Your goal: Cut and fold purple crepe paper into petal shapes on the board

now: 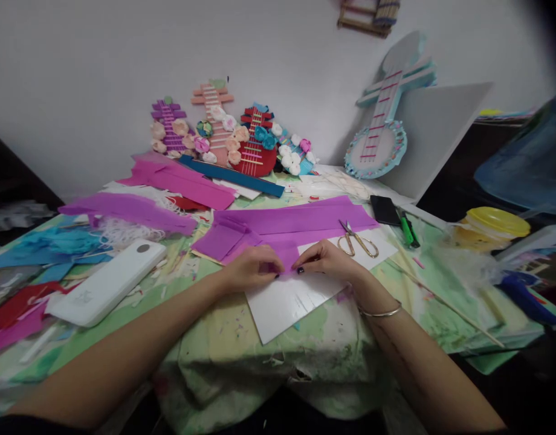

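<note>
A piece of purple crepe paper (282,249) lies over a white board (296,302), its near edge between my hands. My left hand (255,267) pinches that edge from the left. From the right, my right hand (321,260) pinches the same edge, a short gap away. Behind them stretches a long purple strip (300,219), with a folded purple stack (226,237) at its left end. Gold-handled scissors (357,238) rest partly open just beyond my right hand.
A white power bank (108,283) lies to the left, near blue crepe paper (51,244). A black phone (384,210) and a green cutter (408,229) sit at the right, before a yellow-lidded tub (498,223). Decorated paper guitars (257,151) lean against the wall.
</note>
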A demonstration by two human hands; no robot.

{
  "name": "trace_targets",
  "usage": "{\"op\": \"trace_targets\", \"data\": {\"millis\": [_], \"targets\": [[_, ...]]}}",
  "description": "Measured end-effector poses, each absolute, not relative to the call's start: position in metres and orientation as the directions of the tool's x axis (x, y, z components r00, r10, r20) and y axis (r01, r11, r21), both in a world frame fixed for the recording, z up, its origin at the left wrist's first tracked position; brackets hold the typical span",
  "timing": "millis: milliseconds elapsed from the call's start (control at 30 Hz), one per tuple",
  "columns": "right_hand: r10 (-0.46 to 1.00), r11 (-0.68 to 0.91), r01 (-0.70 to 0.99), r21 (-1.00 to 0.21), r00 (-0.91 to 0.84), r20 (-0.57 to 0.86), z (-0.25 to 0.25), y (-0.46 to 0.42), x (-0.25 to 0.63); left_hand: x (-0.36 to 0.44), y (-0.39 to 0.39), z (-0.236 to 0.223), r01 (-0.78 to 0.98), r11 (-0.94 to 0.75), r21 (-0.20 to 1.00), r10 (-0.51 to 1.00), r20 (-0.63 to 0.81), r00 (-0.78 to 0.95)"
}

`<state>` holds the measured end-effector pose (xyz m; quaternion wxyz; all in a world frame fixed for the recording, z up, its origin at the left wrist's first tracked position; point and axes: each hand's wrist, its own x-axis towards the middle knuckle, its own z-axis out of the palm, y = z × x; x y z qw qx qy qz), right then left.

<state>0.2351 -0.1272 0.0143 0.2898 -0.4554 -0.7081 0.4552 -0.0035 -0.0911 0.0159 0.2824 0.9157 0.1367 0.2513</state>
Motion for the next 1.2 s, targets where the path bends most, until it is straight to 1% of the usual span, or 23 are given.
{"op": "trace_targets", "data": {"millis": [100, 200, 267, 333, 400, 500, 600, 733, 833, 933, 1033, 1200], "targets": [[0.897, 0.235, 0.378, -0.895, -0.439, 0.05, 0.014, -0.127, 0.233, -0.004, -0.093, 0.017, 0.117, -0.829, 0.546, 0.36, 0.362, 0.86], [0.875, 0.322, 0.399, -0.859, -0.471, 0.109, 0.013, -0.126, 0.233, -0.005, -0.093, 0.017, 0.179, -0.857, 0.482, 0.383, 0.366, 0.848], [0.874, 0.369, 0.439, -0.819, -0.463, 0.146, 0.013, -0.125, 0.234, -0.006, -0.092, 0.016, 0.189, -0.861, 0.472, 0.388, 0.369, 0.844], [0.864, 0.417, 0.462, -0.783, -0.469, 0.183, 0.014, -0.125, 0.235, -0.007, -0.088, 0.014, 0.164, -0.856, 0.49, 0.372, 0.366, 0.853], [0.839, 0.46, 0.448, -0.766, -0.503, 0.21, 0.015, -0.125, 0.235, -0.009, -0.085, 0.013, 0.137, -0.841, 0.524, 0.359, 0.351, 0.865], [0.794, 0.509, 0.416, -0.754, -0.566, 0.224, 0.016, -0.125, 0.234, -0.01, -0.082, 0.014, 0.117, -0.81, 0.575, 0.352, 0.317, 0.881], [0.77, 0.535, 0.41, -0.739, -0.596, 0.227, 0.017, -0.127, 0.229, -0.009, -0.081, 0.015, 0.108, -0.797, 0.595, 0.349, 0.307, 0.885], [0.79, 0.51, 0.429, -0.745, -0.577, 0.208, 0.017, -0.128, 0.222, -0.006, -0.082, 0.016, 0.137, -0.768, 0.626, 0.4, 0.302, 0.865], [0.839, 0.451, 0.454, -0.769, -0.509, 0.192, 0.015, -0.128, 0.218, -0.002, -0.082, 0.014, 0.182, -0.706, 0.684, 0.482, 0.275, 0.832], [0.878, 0.383, 0.441, -0.811, -0.448, 0.171, 0.011, -0.126, 0.215, 0.001, -0.084, 0.014, 0.231, -0.648, 0.726, 0.554, 0.24, 0.797], [0.903, 0.329, 0.426, -0.843, -0.402, 0.15, 0.008, -0.125, 0.215, 0.003, -0.088, 0.015, 0.272, -0.637, 0.721, 0.596, 0.238, 0.767], [0.925, 0.271, 0.435, -0.859, -0.365, 0.107, 0.006, -0.125, 0.215, 0.005, -0.092, 0.016, 0.328, -0.662, 0.674, 0.624, 0.254, 0.739]]}}
